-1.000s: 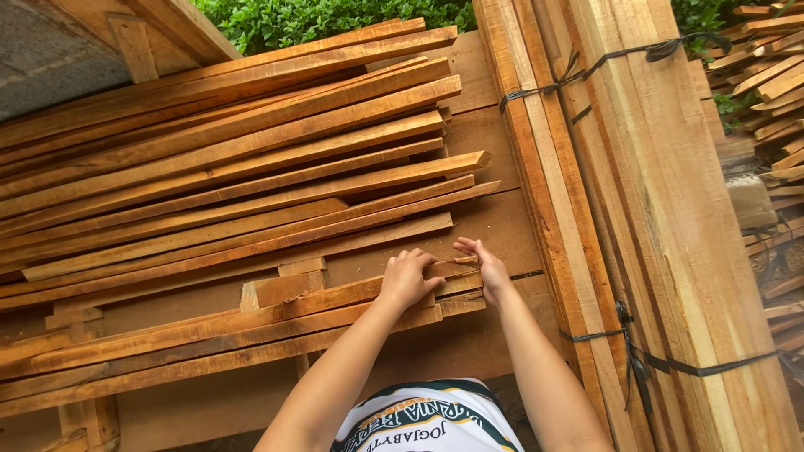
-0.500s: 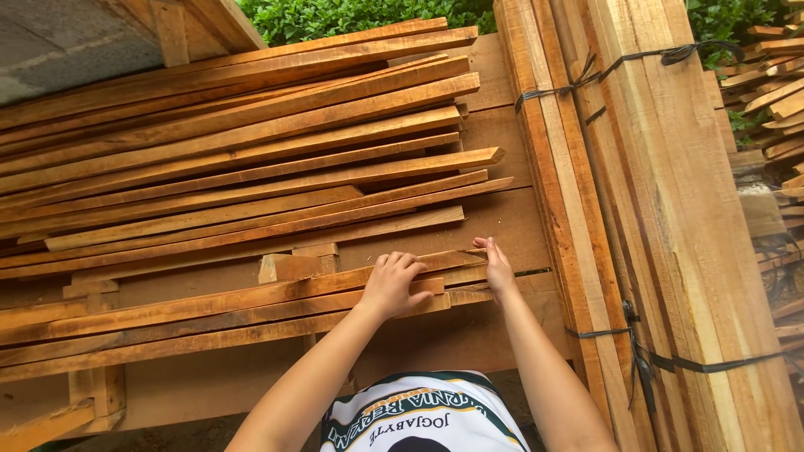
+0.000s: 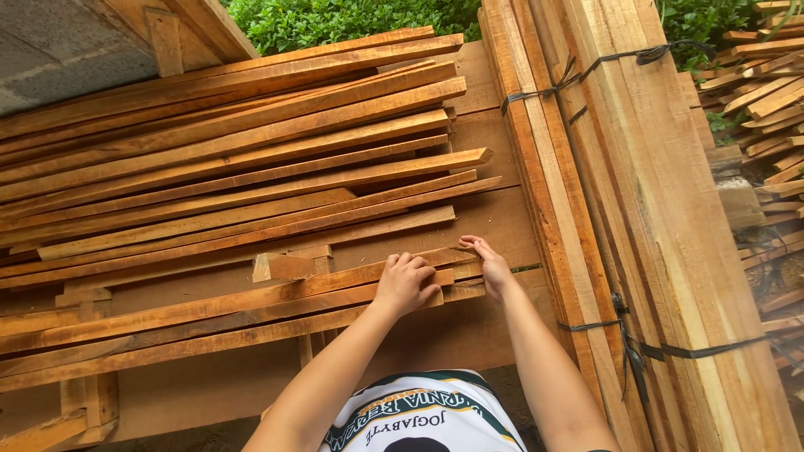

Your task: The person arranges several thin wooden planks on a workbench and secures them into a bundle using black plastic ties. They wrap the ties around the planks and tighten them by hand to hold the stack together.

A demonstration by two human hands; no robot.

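Timber strips (image 3: 251, 310), long, thin and reddish-brown, lie in a low layer across the lower centre of the frame on a board platform (image 3: 502, 226). The left hand (image 3: 406, 283) is clamped over the top strip near its right end, fingers curled down on the upper face. The right hand (image 3: 490, 264) rests against the squared strip ends at centre frame, fingertips touching them; whether it grips anything cannot be told. Judged from appearance, each strip is light, stiff across its width but likely to flex and whip along its length, with rough sawn edges that may splinter. Hold is best taken near an end with support further along. A larger stack of strips (image 3: 226, 159) fills the upper left. A bundle of pale planks (image 3: 645, 209), tied with black straps (image 3: 670, 350), stands at right.
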